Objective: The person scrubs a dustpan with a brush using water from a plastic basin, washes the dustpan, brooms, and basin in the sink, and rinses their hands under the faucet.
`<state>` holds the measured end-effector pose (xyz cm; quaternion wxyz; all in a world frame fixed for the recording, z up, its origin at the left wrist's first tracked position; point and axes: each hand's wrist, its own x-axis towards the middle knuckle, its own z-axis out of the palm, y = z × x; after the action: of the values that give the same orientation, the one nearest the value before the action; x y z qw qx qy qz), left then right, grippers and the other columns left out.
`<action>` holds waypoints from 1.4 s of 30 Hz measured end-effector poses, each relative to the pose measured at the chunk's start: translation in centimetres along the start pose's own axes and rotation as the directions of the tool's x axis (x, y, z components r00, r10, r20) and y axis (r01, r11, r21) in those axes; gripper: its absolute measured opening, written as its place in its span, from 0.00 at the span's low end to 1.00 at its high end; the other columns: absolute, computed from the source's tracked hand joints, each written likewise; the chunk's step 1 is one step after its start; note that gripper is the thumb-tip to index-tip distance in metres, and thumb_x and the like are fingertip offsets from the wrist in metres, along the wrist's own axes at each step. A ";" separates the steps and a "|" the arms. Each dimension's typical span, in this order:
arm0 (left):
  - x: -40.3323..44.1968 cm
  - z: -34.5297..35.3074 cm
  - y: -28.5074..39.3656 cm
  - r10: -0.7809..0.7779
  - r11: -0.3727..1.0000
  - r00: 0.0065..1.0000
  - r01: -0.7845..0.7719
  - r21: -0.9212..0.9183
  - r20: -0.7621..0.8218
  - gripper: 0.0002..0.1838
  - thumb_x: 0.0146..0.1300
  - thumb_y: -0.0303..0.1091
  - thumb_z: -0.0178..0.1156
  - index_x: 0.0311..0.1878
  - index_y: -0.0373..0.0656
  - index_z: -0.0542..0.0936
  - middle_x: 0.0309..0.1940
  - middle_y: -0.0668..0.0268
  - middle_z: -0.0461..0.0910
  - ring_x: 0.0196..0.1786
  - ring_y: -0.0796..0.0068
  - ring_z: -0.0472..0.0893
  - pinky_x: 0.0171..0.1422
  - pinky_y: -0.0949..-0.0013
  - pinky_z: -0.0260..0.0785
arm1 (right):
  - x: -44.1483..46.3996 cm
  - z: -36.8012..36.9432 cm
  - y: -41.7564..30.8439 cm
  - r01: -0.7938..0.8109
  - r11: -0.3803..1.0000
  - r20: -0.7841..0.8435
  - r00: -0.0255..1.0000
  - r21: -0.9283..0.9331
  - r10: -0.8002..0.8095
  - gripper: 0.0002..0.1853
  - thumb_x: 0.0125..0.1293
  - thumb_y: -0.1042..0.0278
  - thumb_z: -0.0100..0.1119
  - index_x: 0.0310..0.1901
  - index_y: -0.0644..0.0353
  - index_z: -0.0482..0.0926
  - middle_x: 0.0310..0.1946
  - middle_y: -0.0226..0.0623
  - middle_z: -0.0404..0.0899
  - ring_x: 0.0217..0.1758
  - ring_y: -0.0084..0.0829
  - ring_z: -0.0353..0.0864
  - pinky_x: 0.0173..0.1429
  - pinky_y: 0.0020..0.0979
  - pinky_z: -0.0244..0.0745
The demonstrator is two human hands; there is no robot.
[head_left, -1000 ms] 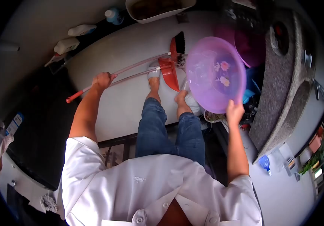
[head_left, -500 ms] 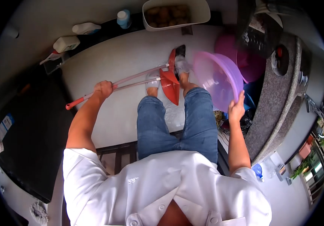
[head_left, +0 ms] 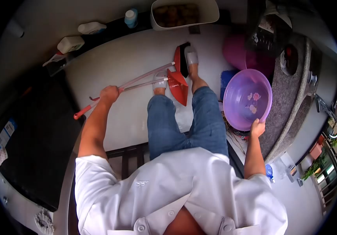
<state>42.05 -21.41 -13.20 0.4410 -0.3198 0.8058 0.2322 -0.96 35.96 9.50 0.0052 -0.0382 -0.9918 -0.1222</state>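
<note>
My left hand (head_left: 110,95) is closed round the pink handles of a broom and a dustpan. The red dustpan (head_left: 178,87) lies between my feet, and the red broom head (head_left: 181,60) with dark bristles is just beyond it, beside my right slipper (head_left: 191,56). In my right hand (head_left: 257,128) is the rim of a purple basin (head_left: 242,102), with flowers printed on its bottom. The basin is tilted so its inside faces me, and no contents show in it.
Beyond the feet stands a white bin (head_left: 218,14) of brown round items. Several bottles, one of them blue and white (head_left: 130,18), line the far edge. A magenta tub (head_left: 234,51) and a granite counter (head_left: 279,92) are at right, a black surface (head_left: 39,149) at left.
The basin has swung to the right, away from my feet, and its inside has turned toward me. My right foot has stepped forward beside the broom head. My left hand still grips the handles.
</note>
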 end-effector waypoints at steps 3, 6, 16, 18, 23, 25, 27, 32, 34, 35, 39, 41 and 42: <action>0.3 1.2 -0.6 0.034 0.998 0.999 -0.032 0.061 -0.022 0.34 0.74 0.65 0.44 0.47 0.43 0.86 0.46 0.53 0.86 0.53 0.50 0.84 0.59 0.51 0.76 | 0.0 -2.0 -0.2 -0.040 0.999 0.027 0.999 0.009 0.040 0.25 0.61 0.60 0.59 0.59 0.61 0.80 0.47 0.57 0.85 0.52 0.59 0.83 0.60 0.51 0.74; 0.1 0.4 -0.6 0.015 1.000 0.999 -0.016 0.026 0.041 0.35 0.73 0.66 0.44 0.48 0.42 0.85 0.46 0.52 0.86 0.54 0.50 0.83 0.60 0.51 0.75 | 0.0 -2.8 -0.5 -0.125 0.991 0.021 0.992 0.036 0.125 0.24 0.62 0.57 0.61 0.56 0.62 0.81 0.48 0.56 0.85 0.54 0.57 0.83 0.61 0.48 0.74; -0.9 -1.3 0.7 0.015 1.000 0.999 -0.015 -0.003 0.029 0.37 0.73 0.68 0.43 0.45 0.41 0.85 0.43 0.52 0.86 0.52 0.48 0.84 0.57 0.50 0.77 | -0.4 -1.8 2.8 -0.144 0.990 0.071 0.987 0.007 0.144 0.24 0.59 0.60 0.59 0.55 0.63 0.81 0.46 0.56 0.85 0.52 0.57 0.84 0.61 0.49 0.74; -1.0 -1.2 -0.7 0.050 0.998 0.996 -0.046 0.049 -0.079 0.37 0.72 0.68 0.43 0.43 0.41 0.85 0.41 0.51 0.86 0.49 0.47 0.84 0.53 0.49 0.77 | -0.4 -2.0 2.5 -0.158 0.987 0.071 0.985 -0.009 0.158 0.24 0.59 0.59 0.58 0.56 0.62 0.81 0.46 0.56 0.85 0.53 0.57 0.84 0.61 0.49 0.74; -10.3 -7.6 -7.5 -0.008 0.990 0.988 0.029 0.135 -0.156 0.37 0.72 0.68 0.44 0.38 0.40 0.84 0.34 0.46 0.84 0.42 0.41 0.84 0.47 0.45 0.77 | -0.8 -3.6 2.8 -0.179 0.981 0.080 0.982 0.071 0.174 0.24 0.59 0.60 0.59 0.55 0.62 0.81 0.45 0.56 0.86 0.51 0.56 0.84 0.60 0.49 0.74; -13.2 -8.9 -11.2 -0.051 0.988 0.982 0.076 0.138 -0.180 0.36 0.73 0.67 0.45 0.39 0.39 0.83 0.34 0.45 0.84 0.41 0.40 0.84 0.47 0.44 0.77 | -1.2 -4.4 2.0 -0.168 0.983 0.086 0.983 0.076 0.161 0.23 0.60 0.60 0.59 0.55 0.62 0.81 0.45 0.56 0.86 0.51 0.56 0.84 0.60 0.49 0.74; -15.5 -11.1 -11.9 -0.128 0.983 0.981 0.145 0.112 -0.145 0.35 0.73 0.66 0.45 0.39 0.39 0.83 0.34 0.45 0.84 0.42 0.40 0.84 0.47 0.44 0.77 | -1.4 -5.0 1.7 -0.177 0.979 0.079 0.982 0.102 0.169 0.23 0.59 0.60 0.59 0.55 0.62 0.82 0.45 0.56 0.86 0.50 0.56 0.84 0.60 0.49 0.74; -15.6 -11.0 -11.4 -0.183 0.979 0.974 0.193 0.063 -0.134 0.35 0.74 0.66 0.44 0.40 0.40 0.84 0.36 0.44 0.84 0.44 0.39 0.83 0.49 0.44 0.76 | -1.6 -4.0 3.6 -0.196 0.973 0.060 0.980 0.123 0.190 0.24 0.59 0.61 0.60 0.55 0.63 0.81 0.47 0.55 0.85 0.52 0.55 0.84 0.60 0.48 0.74; -14.2 -9.8 -10.9 -0.178 0.981 0.975 0.185 0.051 -0.130 0.35 0.73 0.66 0.45 0.41 0.40 0.84 0.37 0.44 0.85 0.46 0.39 0.83 0.50 0.44 0.76 | -1.7 -3.9 3.7 -0.220 0.966 0.059 0.975 0.133 0.214 0.24 0.59 0.61 0.59 0.56 0.63 0.81 0.47 0.55 0.85 0.53 0.55 0.83 0.61 0.48 0.73; -13.9 -9.2 -10.5 -0.161 0.985 0.978 0.167 0.037 -0.135 0.35 0.73 0.66 0.46 0.41 0.40 0.84 0.36 0.44 0.84 0.45 0.39 0.83 0.49 0.44 0.75 | -1.8 -3.8 4.3 -0.229 0.964 0.059 0.973 0.136 0.222 0.24 0.59 0.61 0.59 0.56 0.63 0.81 0.47 0.55 0.85 0.53 0.55 0.83 0.61 0.47 0.73; -13.6 -7.7 -9.0 -0.137 0.990 0.983 0.132 -0.051 -0.118 0.35 0.73 0.65 0.47 0.38 0.38 0.83 0.33 0.42 0.83 0.43 0.36 0.81 0.48 0.43 0.73 | -2.6 -2.1 6.9 -0.315 0.921 0.079 0.949 0.231 0.305 0.24 0.59 0.61 0.58 0.56 0.64 0.81 0.47 0.54 0.85 0.53 0.51 0.84 0.61 0.45 0.73; -14.0 -7.1 -8.2 -0.143 0.989 0.985 0.137 -0.060 -0.094 0.35 0.73 0.65 0.47 0.37 0.38 0.83 0.33 0.42 0.82 0.43 0.36 0.81 0.47 0.43 0.73 | -3.6 -1.6 7.8 -0.344 0.884 0.087 0.939 0.318 0.334 0.23 0.60 0.62 0.58 0.55 0.66 0.81 0.41 0.52 0.85 0.45 0.46 0.85 0.55 0.43 0.75; -14.3 -6.7 -7.8 -0.154 0.987 0.985 0.149 -0.068 -0.077 0.35 0.73 0.66 0.47 0.37 0.39 0.83 0.33 0.42 0.82 0.42 0.36 0.81 0.47 0.43 0.73 | -4.0 -1.4 7.6 -0.327 0.871 0.077 0.944 0.367 0.321 0.22 0.61 0.62 0.58 0.53 0.67 0.80 0.36 0.50 0.85 0.37 0.43 0.85 0.49 0.42 0.77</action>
<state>49.65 -26.74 1.73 0.4140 -0.4028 0.7889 0.2097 3.62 42.69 12.66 0.0258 -0.2029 -0.9762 0.0725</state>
